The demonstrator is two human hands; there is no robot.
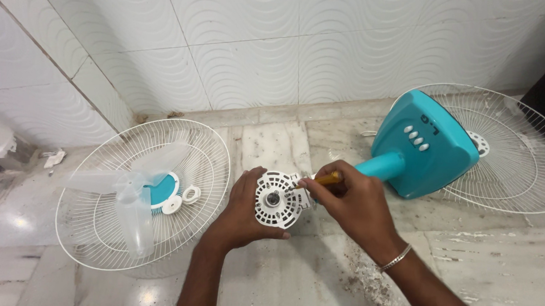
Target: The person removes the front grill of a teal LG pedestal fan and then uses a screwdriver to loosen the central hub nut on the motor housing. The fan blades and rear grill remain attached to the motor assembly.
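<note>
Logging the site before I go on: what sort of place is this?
Probably a home floor corner, not a workshop: polished marble floor, white wavy wall tiles, and a dismantled teal fan spread on the ground.

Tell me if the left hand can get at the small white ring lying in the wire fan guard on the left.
Probably yes. The left hand holds the round white motor housing, and the small white plastic ring lies uncovered just beside it, at the near edge of the white wire guard. Nothing stands between; it must first release the housing.
</note>
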